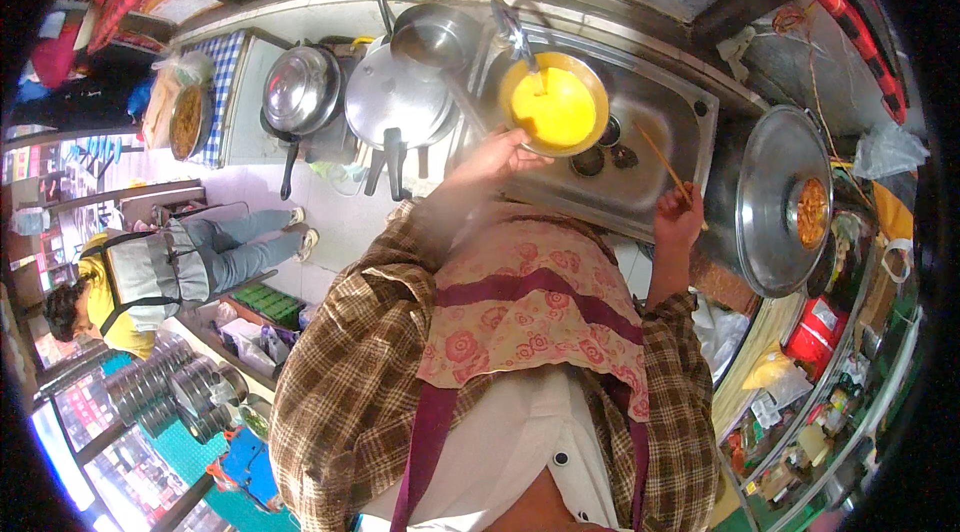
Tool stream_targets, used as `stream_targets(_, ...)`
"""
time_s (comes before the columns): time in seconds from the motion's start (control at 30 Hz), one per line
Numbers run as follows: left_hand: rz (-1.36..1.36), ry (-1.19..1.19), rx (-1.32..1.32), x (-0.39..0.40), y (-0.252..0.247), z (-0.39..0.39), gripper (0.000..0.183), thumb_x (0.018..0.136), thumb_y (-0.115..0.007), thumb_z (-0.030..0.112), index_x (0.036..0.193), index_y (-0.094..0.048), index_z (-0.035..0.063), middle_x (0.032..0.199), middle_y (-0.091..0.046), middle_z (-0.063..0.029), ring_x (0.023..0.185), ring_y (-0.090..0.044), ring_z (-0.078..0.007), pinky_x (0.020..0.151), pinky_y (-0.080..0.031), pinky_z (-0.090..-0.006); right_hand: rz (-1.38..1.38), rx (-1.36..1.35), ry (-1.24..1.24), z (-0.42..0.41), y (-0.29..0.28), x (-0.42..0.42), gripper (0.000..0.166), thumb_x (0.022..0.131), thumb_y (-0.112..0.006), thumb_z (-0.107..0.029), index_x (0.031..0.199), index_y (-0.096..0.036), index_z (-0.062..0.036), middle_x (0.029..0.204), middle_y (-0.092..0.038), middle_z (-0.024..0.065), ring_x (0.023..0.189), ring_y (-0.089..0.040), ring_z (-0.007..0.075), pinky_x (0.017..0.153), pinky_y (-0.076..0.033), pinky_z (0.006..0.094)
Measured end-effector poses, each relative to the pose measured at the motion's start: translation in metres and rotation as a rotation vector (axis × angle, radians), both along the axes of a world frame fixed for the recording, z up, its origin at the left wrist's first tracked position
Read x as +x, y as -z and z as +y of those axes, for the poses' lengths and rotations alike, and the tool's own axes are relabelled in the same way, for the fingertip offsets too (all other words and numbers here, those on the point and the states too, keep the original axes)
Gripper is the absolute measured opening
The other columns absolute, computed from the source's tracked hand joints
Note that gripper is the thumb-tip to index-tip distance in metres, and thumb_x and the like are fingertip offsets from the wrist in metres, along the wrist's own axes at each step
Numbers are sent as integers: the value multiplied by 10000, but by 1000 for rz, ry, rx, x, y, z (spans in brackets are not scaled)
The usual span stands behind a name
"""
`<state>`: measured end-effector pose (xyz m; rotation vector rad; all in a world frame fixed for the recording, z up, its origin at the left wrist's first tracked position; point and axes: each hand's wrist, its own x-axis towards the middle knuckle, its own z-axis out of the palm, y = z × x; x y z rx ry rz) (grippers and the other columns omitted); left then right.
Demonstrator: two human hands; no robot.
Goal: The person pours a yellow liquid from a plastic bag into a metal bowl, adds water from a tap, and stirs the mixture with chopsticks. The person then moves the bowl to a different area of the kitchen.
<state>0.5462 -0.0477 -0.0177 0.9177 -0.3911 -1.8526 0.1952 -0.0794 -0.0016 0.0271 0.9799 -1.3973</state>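
My left hand (506, 157) grips the near rim of a round bowl (600, 93). Bright yellow liquid (559, 111), perhaps beaten egg, fills much of the bowl. The spout of a chrome tap (514, 29) ends over its far side, and a thin stream seems to run down into the liquid. Beneath the bowl lies a stainless steel sink (637, 187), where small dark round pieces (589, 160) sit around the drain. At the sink's right edge my right hand (681, 211) is closed around wooden chopsticks (660, 154), their tips pointing over the basin, apart from the bowl.
A large lidded pot (772, 232) stands right of the sink, a small bowl of food (811, 213) on its lid. Left are a saucepan (435, 36), a pressure cooker (397, 96) and a lidded pan (300, 89). A person (165, 269) stands farther left, near stacked steamers (187, 389).
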Motion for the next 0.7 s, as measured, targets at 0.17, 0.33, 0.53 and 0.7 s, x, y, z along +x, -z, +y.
stream_targets(0.17, 51, 14, 39, 4, -1, -4, 422, 922, -470, 152, 1316, -415, 11, 1153, -633, -179, 951, -673, -290, 806, -551, -341, 41, 12, -12, 5, 19, -8, 233, 939, -538, -291, 830, -548, -85, 602, -442, 12, 491, -401, 141, 438, -337, 273)
stream_targets(0.33, 80, 52, 71, 9, -6, -9, 413, 933, -421, 150, 1318, -412, 1, 1164, -628, -188, 998, -657, -310, 849, -532, -351, 206, 81, -6, 8, 25, -9, 289, 937, -530, -358, 819, -561, -96, 608, -470, 14, 502, -444, 144, 439, -370, 263)
stream_targets(0.53, 33, 151, 78, 10, 21, -4, 460, 917, -426, 156, 1338, -389, -27, 1268, -553, -209, 1070, -607, -370, 916, -500, -405, 937, 42, -106, -3, 38, -14, 340, 946, -521, -372, 965, -646, -57, 703, -568, 36, 622, -551, 188, 567, -466, 319)
stream_targets(0.7, 73, 176, 150, -12, 49, 17, 569, 870, -524, 182, 1373, -363, -32, 1354, -475, -210, 1162, -530, -394, 1000, -440, -462, 1567, -213, -658, -10, 36, -24, 382, 936, -532, -384, 1048, -667, -45, 902, -687, 111, 805, -635, 240, 695, -495, 367)
